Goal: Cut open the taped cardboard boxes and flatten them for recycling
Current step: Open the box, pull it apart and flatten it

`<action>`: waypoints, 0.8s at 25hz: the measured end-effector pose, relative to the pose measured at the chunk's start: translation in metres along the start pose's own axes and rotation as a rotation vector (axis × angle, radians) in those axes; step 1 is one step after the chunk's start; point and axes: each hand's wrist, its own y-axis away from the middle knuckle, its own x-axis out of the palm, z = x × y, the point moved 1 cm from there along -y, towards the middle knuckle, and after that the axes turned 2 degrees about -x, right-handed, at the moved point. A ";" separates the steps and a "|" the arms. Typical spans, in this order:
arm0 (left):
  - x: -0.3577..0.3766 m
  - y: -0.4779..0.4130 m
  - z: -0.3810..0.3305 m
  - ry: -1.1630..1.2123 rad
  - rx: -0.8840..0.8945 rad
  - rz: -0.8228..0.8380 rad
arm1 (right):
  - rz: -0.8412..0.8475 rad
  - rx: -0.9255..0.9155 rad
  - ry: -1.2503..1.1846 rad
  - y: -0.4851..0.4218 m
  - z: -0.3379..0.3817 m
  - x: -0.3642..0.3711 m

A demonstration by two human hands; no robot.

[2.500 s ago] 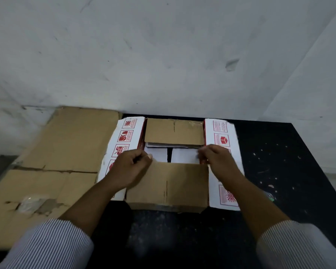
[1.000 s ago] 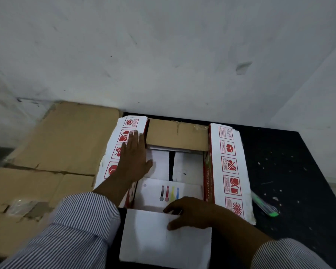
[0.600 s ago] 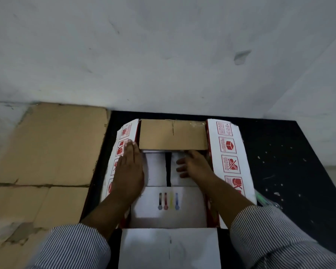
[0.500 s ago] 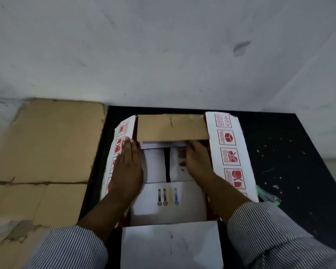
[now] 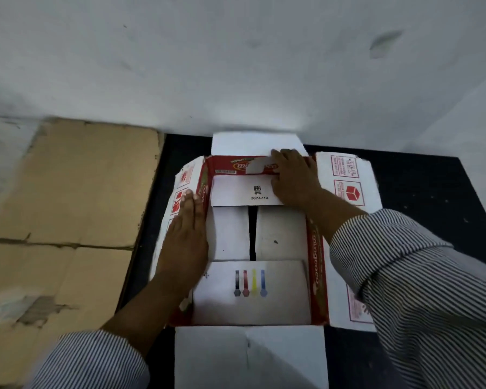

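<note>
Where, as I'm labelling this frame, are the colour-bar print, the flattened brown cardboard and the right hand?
colour-bar print [image 5: 254, 280]: head view, on its yellow bar.
flattened brown cardboard [image 5: 68, 192]: head view, on its far panel.
right hand [image 5: 293, 178]: head view, on the back of the hand.

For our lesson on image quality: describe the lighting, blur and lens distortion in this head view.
Head view: dim, flat light, no glare; the left hand and the flat cardboard are blurred; the number printed inside the box reads sharp; the wide lens bows the box's left flap.
</note>
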 end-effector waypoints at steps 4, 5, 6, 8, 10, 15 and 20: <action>-0.003 -0.002 -0.004 0.026 -0.048 -0.027 | -0.062 -0.043 0.017 -0.010 0.000 0.003; -0.004 -0.002 -0.005 0.038 -0.065 -0.030 | -0.080 -0.045 -0.004 -0.012 -0.001 0.005; -0.004 -0.003 -0.007 0.051 -0.084 -0.031 | -0.091 -0.037 -0.033 -0.014 -0.003 0.007; -0.004 -0.004 -0.010 0.060 -0.112 -0.038 | -0.081 0.003 -0.108 -0.021 -0.007 0.009; -0.005 -0.005 -0.011 0.047 -0.114 -0.045 | -0.054 0.047 -0.167 -0.028 -0.009 0.011; -0.003 -0.004 -0.010 0.074 -0.117 -0.038 | 0.035 0.013 -0.331 -0.020 -0.016 0.001; 0.000 -0.005 -0.003 0.065 -0.112 -0.029 | -0.331 0.070 -0.367 0.068 -0.031 -0.027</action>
